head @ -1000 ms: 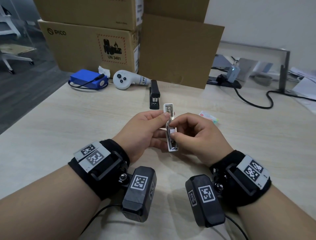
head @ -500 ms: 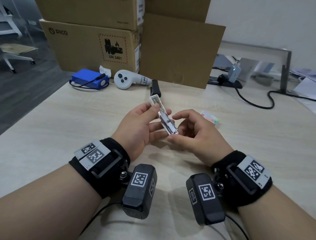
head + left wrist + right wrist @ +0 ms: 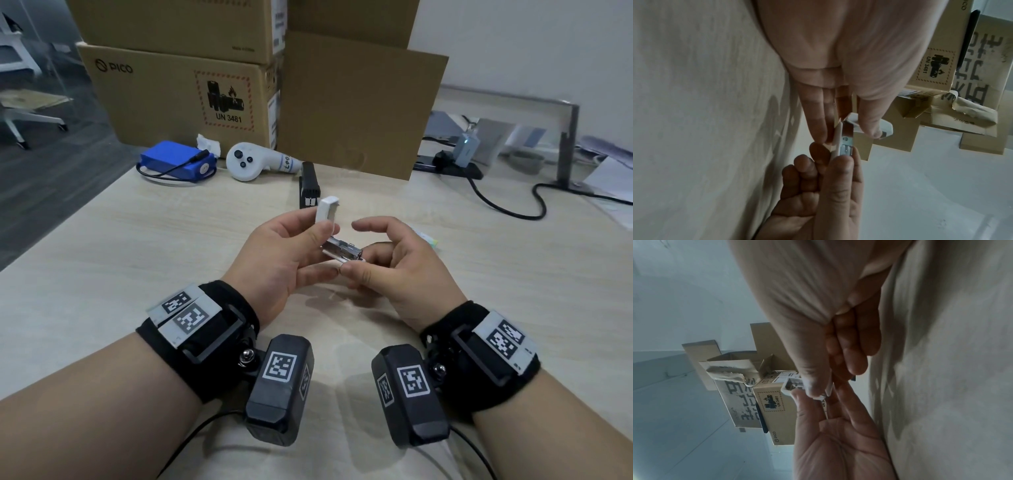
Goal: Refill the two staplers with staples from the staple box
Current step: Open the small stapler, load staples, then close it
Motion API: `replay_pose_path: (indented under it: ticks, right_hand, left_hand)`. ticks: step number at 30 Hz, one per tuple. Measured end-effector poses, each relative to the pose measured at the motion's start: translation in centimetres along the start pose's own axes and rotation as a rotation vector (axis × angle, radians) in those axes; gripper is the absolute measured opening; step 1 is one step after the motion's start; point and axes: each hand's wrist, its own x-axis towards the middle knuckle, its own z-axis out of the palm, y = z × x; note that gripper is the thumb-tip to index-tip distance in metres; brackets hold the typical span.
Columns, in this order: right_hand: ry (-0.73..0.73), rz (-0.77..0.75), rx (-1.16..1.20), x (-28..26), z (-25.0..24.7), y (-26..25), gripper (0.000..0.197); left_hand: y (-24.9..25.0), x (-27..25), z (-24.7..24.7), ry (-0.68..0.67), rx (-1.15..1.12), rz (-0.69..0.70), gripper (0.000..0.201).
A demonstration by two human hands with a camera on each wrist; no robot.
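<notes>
1. Clutter is kept at the far left of the desk (image 3: 102,246), out of the working area: a blue battery pack (image 3: 176,163) and a white controller (image 3: 251,164) lie in front of the stacked cardboard boxes (image 3: 178,92).
2. Next, the left hand (image 3: 281,260) is held above the desk with thumb and fingers closed on the white stapler (image 3: 327,209); its cover is tipped up and away, presumably so that the channel is laid open for loading.
3. Behind the hands, the black stapler (image 3: 309,186) is left lying shut on the desk, seemingly awaiting its turn.
4. The metal magazine (image 3: 342,249) is exposed between the two hands, pointing to the right.
5. The right hand (image 3: 394,270) is pinched, by thumb and middle fingers, on the stapler's lower front end, so that it is steadied from below; its index finger is raised clear, touching nothing.
6. Just beyond that hand a small pale packet (image 3: 424,238) is partly hidden; it is judged to be the staple box, within easy reach. No staples can be seen in either hand.
</notes>
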Motion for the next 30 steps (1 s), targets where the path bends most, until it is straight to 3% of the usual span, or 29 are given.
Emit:
replay_pose_path:
  ticks: [3,6,12,22,30]
  right_hand:
    - [0.011,-0.068,-0.065,0.15,-0.07,0.29,0.061]
    - [-0.017,-0.102,-0.089,0.21,-0.10,0.28,0.061]
    - [-0.082,-0.067,-0.127,-0.04,-0.06,0.19,0.034]
    - [-0.090,-0.068,-0.114,0.02,-0.04,0.69,0.046]
    - [-0.029,-0.116,-0.328,-0.40,0.08,0.33,0.022]
  left_hand:
    - [-0.12,-0.08,0.14,-0.023,0.051,-0.025,0.035]
    - [-0.26,-0.05,0.22,-0.033,0.114,-0.026,0.030]
    - [-0.44,-0.18,0.35,-0.032,0.151,0.006,0.026]
    - [-0.51,-0.16,0.34,-0.050,0.156,0.010,0.022]
    - [-0.61,0.13,0.46,0.024,0.096,0.032,0.017]
